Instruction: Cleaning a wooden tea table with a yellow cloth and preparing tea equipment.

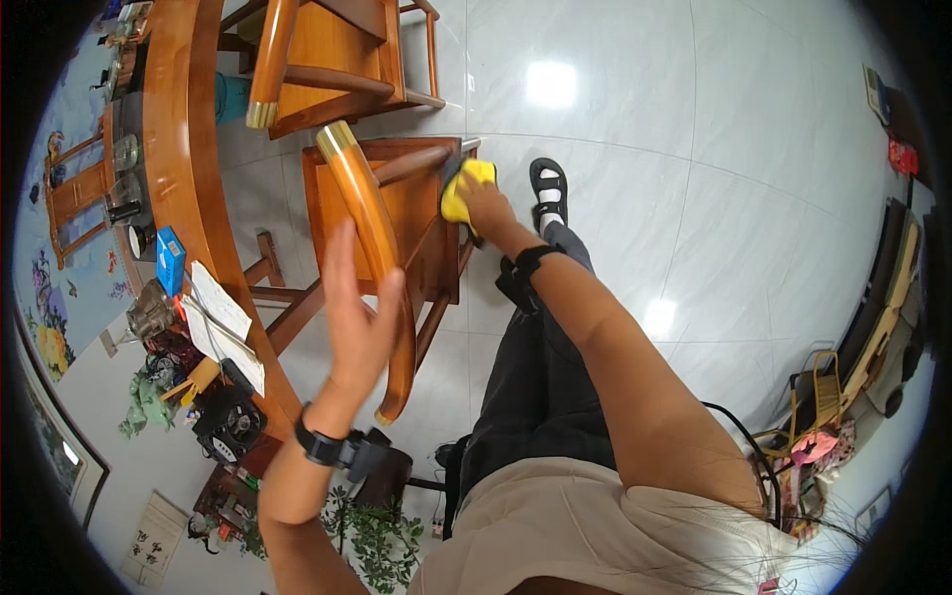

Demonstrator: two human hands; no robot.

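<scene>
A wooden armchair with a curved top rail (362, 193), capped in a brass colour at its end, stands in front of me. My right hand (488, 210) presses a yellow cloth (458, 198) with a dark grey underside against the right edge of the chair, near the wooden seat (412, 238). Fingers stretched and thumb apart, my left hand (359, 312) is beside the curved rail and holds nothing; whether it touches the wood I cannot tell. Part of the rail is hidden behind it.
A second wooden chair (332, 45) stands just beyond. At the left runs a long wooden table (183, 129) bearing a blue box (171, 260), papers (216, 315) and glass jars. A potted plant (382, 540) is at lower left. Pale tiles (635, 198) cover the floor; a sofa (883, 317) stands far right.
</scene>
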